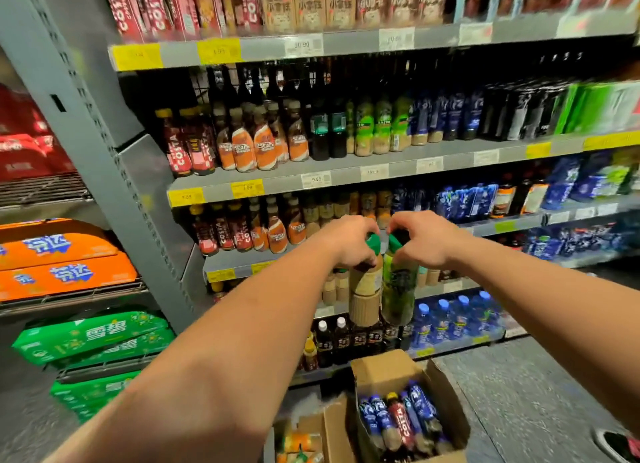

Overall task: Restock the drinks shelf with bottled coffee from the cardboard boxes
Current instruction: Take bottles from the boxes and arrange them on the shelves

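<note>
Both my arms reach forward in front of the drinks shelf [346, 171]. My left hand [346, 241] grips the green cap of a beige coffee bottle [365, 289] that hangs upright below it. My right hand [422, 239] grips the green cap of a green-labelled coffee bottle [398, 296] right beside the first. Both bottles hang in the air in front of the lower shelf levels. Below them, an open cardboard box [384, 369] on the floor holds several blue bottles and a red Costa bottle [400, 424]. A second box [332, 428] with orange bottles stands to its left.
Rows of Costa and Nescafe bottles [256, 147] fill the shelf levels, with blue water bottles [457, 317] low on the right. Orange and green soda packs [65, 265] are stacked on a rack at the left. Grey floor [519, 386] lies to the right, with a shoe [620, 445] at the corner.
</note>
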{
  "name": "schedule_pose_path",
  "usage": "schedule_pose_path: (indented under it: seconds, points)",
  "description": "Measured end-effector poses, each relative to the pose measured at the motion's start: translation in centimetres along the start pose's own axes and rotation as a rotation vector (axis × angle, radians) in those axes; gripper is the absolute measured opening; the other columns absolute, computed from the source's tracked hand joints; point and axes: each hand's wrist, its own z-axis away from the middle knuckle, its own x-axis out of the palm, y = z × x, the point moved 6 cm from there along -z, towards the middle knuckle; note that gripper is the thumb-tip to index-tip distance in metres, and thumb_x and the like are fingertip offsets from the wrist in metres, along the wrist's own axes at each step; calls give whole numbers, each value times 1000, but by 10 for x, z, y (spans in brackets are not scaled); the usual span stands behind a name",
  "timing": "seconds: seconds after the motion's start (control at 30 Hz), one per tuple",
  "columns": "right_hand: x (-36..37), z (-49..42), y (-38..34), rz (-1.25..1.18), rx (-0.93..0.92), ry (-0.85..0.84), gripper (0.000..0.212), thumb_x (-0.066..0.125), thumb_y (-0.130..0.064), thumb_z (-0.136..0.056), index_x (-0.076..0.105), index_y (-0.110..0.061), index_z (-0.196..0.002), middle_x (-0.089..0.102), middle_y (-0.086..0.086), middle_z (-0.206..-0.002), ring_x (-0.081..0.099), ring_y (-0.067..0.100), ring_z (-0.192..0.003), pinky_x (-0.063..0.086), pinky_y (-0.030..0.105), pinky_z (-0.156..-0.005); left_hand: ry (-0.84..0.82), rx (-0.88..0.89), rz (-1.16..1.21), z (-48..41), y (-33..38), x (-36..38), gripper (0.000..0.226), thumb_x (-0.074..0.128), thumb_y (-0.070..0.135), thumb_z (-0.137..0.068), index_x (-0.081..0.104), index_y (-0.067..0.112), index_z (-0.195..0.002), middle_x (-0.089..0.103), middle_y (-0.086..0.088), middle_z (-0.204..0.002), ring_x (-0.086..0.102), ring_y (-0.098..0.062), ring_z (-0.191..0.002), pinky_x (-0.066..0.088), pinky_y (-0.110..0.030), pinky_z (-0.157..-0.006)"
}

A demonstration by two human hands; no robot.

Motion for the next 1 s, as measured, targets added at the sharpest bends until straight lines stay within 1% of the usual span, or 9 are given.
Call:
schedule_pose_path:
  seconds: [0.07, 0.2, 0.33, 0.47, 0.6, 0.67, 0.73, 0.83, 1.0]
  points:
    - [-12, -6, 14, -9, -18, 3, 42, 70, -17, -75, 56, -19, -115, 51, 0, -89, 49, 21, -81, 35, 26, -56, 15, -4, 8, -13, 14, -3, 59, 70, 27, -84, 47, 22, -137, 50, -8, -136, 50, -26, -119, 41, -31, -90]
    - [-42, -25, 42, 18, -87, 26, 43, 71, -17, -74, 58, -18, -115, 57, 5, -101, 51, 21, -86, 38, 27, -67, 65, -54, 19, -43, 37, -14, 60, 70, 28, -84, 47, 21, -138, 50, -6, -137, 50, -25, -120, 42, -33, -94]
    - [-76, -47, 66, -8, -156, 73, 40, 70, -14, -75, 58, -18, -113, 56, 4, -101, 51, 20, -84, 38, 26, -59, 150, -108, 91, -74, 54, -31, 57, 73, 24, -81, 51, 19, -134, 55, -8, -132, 53, -25, -114, 45, -32, -91]
    - [-102, -74, 82, -44, -208, 143, 47, 72, -14, -74, 59, -18, -118, 55, 3, -106, 50, 22, -94, 40, 28, -74, 223, -157, 125, -95, 58, -50, 57, 73, 22, -82, 52, 17, -134, 51, -11, -136, 50, -28, -120, 44, -36, -97]
    - [-121, -108, 86, -81, -229, 190, 50, 72, -13, -73, 60, -18, -121, 60, 6, -116, 55, 24, -100, 46, 30, -79, 228, -176, 97, -118, 52, -68, 57, 73, 23, -82, 51, 16, -134, 50, -10, -138, 48, -27, -123, 42, -36, -100]
    - [-133, -127, 85, -87, -232, 236, 48, 72, -16, -73, 61, -19, -120, 60, 7, -118, 54, 26, -105, 44, 32, -81, 236, -180, 59, -131, 45, -79, 59, 72, 25, -82, 50, 17, -136, 47, -8, -142, 45, -27, -127, 40, -35, -103]
    - [-144, -145, 85, -123, -224, 268, 47, 73, -16, -74, 61, -19, -119, 60, 7, -116, 52, 25, -102, 42, 31, -80, 239, -183, 21, -145, 39, -89, 59, 72, 26, -83, 49, 18, -137, 46, -7, -144, 43, -27, -130, 38, -35, -104]
    - [-157, -172, 86, -135, -228, 299, 49, 74, -16, -73, 61, -19, -120, 59, 8, -118, 50, 22, -99, 41, 29, -78, 253, -188, 20, -165, 30, -104, 58, 70, 25, -84, 48, 18, -137, 46, -7, -143, 44, -26, -128, 39, -35, -102]
    - [-171, -220, 88, -157, -246, 316, 53, 74, -19, -73, 59, -22, -124, 57, 7, -127, 53, 28, -111, 42, 31, -85, 330, -238, 80, -195, 13, -127, 58, 70, 22, -85, 47, 17, -138, 47, -9, -142, 46, -26, -127, 39, -30, -97]
